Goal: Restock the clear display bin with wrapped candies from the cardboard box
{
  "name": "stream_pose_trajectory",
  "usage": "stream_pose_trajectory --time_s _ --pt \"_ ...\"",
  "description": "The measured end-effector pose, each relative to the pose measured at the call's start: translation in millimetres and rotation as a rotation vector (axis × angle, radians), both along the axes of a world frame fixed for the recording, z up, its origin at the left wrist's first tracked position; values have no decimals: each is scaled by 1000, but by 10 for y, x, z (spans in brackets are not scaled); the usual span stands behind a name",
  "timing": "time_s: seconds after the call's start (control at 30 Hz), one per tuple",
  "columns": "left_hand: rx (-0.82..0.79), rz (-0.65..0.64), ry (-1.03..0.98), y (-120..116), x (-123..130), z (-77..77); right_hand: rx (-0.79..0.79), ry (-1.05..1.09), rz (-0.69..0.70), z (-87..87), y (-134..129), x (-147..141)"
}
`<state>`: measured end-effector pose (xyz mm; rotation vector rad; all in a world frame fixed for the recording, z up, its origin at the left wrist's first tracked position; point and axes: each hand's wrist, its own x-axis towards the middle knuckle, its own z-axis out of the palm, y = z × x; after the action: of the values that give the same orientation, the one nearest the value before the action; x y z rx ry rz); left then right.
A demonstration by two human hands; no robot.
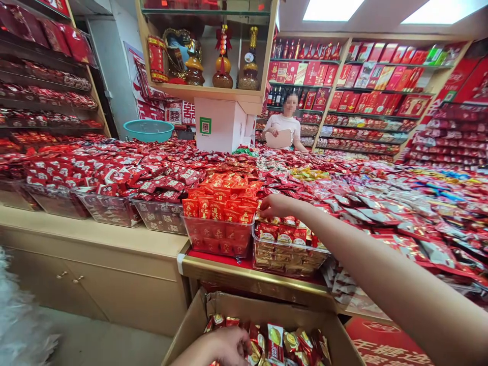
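My left hand (227,346) is down inside an open cardboard box (190,321) at the bottom of the view. Its fingers curl in among red and gold candy packets (275,343); whatever they hold is hidden. Above and beyond it, my right hand (280,206) reaches from the right over a clear plastic bin (290,249) of packets labelled DURIAN (285,234). Its bent fingers sit apart over the packets at the back of this bin, and I see nothing held in them. Left of that bin stands another clear bin (219,239) heaped with bright red packets (221,206).
More bins (109,208) of red packets line the counter (91,239) to the left. Loose packets (396,218) spread over the right side. A person (282,127) stands behind the display. A teal basin (148,130) and a display cabinet (206,94) rise at the back.
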<state>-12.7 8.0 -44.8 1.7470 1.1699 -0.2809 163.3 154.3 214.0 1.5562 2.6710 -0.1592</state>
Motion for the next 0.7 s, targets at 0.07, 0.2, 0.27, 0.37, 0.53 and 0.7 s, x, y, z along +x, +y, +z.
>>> stream_pose_trajectory --time_s 0.07,0.2,0.27,0.37,0.53,0.7 --pt "2 -7 9 -1 -3 5 -29 16 10 -36 21 -3" --pt "23 -33 25 -1 2 -5 -20 98 12 60 -25 58" --pt "20 -29 32 1 -5 -30 129 211 -13 189 -194 102" --pt "100 -29 93 11 -34 -115 185 468 14 255 -700 138" --pt "211 -157 194 13 -43 -306 -546 343 222 -848 -1598 49" --pt "214 -138 266 -37 63 -245 -465 -145 -70 -2531 -1726 78"
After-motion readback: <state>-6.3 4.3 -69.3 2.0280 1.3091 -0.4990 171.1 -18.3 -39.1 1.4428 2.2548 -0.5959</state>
